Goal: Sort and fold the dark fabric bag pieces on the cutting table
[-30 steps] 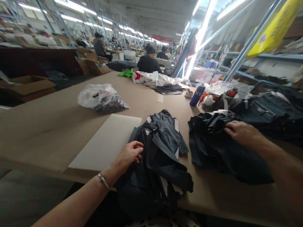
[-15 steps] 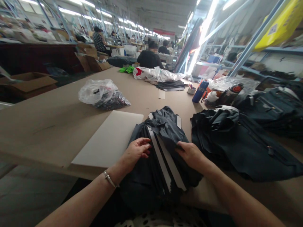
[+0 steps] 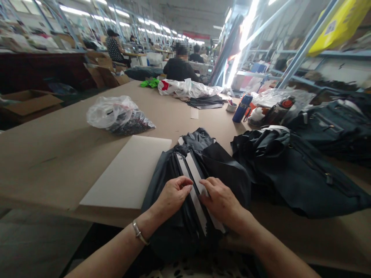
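Observation:
A stack of dark fabric pieces (image 3: pixel 162 185) lies in front of me, with two long pale strips running lengthwise along its middle. My left hand (image 3: pixel 175 195) is over the left pale strip (image 3: pixel 198 212), thumb and index finger pinched together; anything between the tips is too small to make out. On the right pale strip (image 3: pixel 193 168), my right hand (image 3: pixel 222 199) rests its fingertips, with thumb and index finger apart. A dark fabric flap (image 3: pixel 228 164) spreads out to the right beyond that hand. Part of the stack is hidden under both hands.
Left of the stack lies a white sheet (image 3: pixel 127 173). Beyond it sits a clear plastic bag (image 3: pixel 116 116) of small dark items. Dark bags (image 3: pixel 307 173) are piled at the right, near a blue bottle (image 3: pixel 242 108). A person (image 3: pixel 179 67) sits past the table's far end.
My right hand has let go of the dark flap, which now lies further right, and has moved left onto the pale strip. My left hand has moved right and closed into a pinch.

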`<action>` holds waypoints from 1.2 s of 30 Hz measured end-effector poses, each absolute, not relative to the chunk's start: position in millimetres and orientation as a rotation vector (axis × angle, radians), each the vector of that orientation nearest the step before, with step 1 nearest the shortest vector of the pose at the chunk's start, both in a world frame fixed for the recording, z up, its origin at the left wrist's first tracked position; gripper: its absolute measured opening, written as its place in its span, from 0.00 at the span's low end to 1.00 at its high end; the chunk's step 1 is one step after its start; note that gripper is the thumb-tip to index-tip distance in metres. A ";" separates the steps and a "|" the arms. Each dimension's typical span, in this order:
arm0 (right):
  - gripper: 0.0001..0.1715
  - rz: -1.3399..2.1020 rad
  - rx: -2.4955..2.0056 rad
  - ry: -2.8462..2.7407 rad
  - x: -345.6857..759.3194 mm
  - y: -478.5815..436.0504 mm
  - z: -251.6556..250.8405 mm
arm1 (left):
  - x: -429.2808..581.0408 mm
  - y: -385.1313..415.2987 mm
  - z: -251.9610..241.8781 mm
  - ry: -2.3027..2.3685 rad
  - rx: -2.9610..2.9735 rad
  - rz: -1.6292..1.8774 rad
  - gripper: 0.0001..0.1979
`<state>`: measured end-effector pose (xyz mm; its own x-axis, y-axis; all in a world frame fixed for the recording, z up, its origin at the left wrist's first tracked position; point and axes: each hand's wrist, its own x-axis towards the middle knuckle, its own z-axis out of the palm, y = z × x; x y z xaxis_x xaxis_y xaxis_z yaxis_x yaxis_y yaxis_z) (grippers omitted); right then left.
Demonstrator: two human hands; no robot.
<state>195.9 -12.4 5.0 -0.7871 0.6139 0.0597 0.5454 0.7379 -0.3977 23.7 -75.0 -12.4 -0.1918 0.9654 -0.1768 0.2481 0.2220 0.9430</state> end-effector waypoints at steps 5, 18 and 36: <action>0.20 0.508 -1.268 -2.758 182.2 -0.2 -23.6 | 25.4 -77.0 -17.3 1.601 1.109 0.984 0.10; 0.11 0.100 -0.934 -3.071 203.0 29.2 63.6 | 35.3 -38.7 45.4 1.815 2.435 0.592 0.10; 0.33 1.335 -0.854 -1.540 188.1 25.8 45.2 | 42.5 -21.0 74.4 1.432 1.098 1.228 0.14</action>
